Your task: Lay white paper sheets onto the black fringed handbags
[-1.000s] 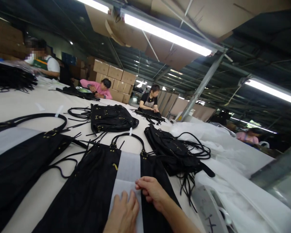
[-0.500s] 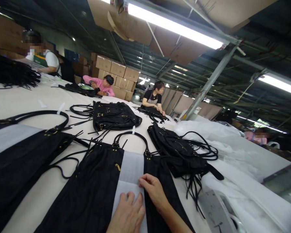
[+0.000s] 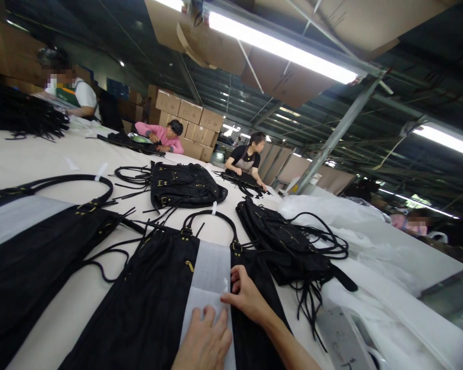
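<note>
Hands on a wrapped black bag

Left hand [image 3: 205, 339] lies flat, fingers spread, on the white sheet [image 3: 210, 280]; right hand [image 3: 246, 295] pinches its edge over the black bag [image 3: 154, 288].

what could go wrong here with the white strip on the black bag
1. The white foam-like strip lies loose on the flat black suede bag; the left hand presses it and the right hand pinches its edge, so it might crease or skew.
2. Thin black cords trailing beside the bag could snag.
</note>
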Available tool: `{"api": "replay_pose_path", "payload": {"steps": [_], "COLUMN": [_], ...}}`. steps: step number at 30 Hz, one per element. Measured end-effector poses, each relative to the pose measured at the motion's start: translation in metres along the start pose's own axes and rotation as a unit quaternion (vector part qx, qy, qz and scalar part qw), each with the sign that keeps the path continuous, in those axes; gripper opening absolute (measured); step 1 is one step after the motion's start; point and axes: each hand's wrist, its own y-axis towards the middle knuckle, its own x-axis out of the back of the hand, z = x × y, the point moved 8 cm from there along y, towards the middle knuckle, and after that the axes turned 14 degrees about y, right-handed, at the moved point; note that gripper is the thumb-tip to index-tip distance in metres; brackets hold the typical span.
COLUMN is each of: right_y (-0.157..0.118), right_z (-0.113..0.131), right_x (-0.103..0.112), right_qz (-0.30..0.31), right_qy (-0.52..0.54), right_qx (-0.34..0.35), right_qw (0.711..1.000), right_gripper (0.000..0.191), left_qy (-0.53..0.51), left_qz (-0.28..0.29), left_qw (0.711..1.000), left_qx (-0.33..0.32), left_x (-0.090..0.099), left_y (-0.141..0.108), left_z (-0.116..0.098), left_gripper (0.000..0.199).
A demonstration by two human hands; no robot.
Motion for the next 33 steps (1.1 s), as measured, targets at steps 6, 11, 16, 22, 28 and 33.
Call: {"api": "replay_pose_path", "payload": {"steps": [6, 11, 16, 22, 28, 33], "right_y": [0.011, 0.018, -0.05, -0.209, -0.253, -0.241], "right_z": [0.002, 0.026, 0.071, 0.039, -0.003, -0.002], "right_x": [0.002, 0.019, 0.141, 0.274, 0.28, 0.276], "right_qz": [-0.075, -0.114, -0.135, -0.267, -0.307, -0.281], "right_qy": [-0.058, -0.052, -0.094, -0.179, -0.122, -0.06], "right_qx": [-0.009, -0.055, -0.026, -0.153, -0.239, -0.291], "right_qw": [0.996, 0.991, 0.986, 0.934, 0.913, 0.913], "right_gripper": [0.04, 0.01, 0.02, 0.027, 0.038, 0.033], "left_qy": [0.006, 0.04, 0.081, 0.097, 0.115, 0.095], "left_qz": [0.01, -0.018, -0.067, -0.029, -0.043, -0.088], "left_qw": [1.0, 0.999, 0.993, 0.994, 0.992, 0.991], "left_qx": [-0.001, 0.009, 0.046, 0.046, 0.042, 0.015], "left_x": [0.005, 0.013, 0.011, 0.011, 0.013, 0.011], "left_y": [-0.005, -0.016, -0.023, -0.021, -0.018, -0.015], "left_z": [-0.002, -0.005, -0.001, 0.008, 0.008, 0.01], "left_gripper": [0.052, 0.052, 0.053, 0.05, 0.049, 0.046]}}
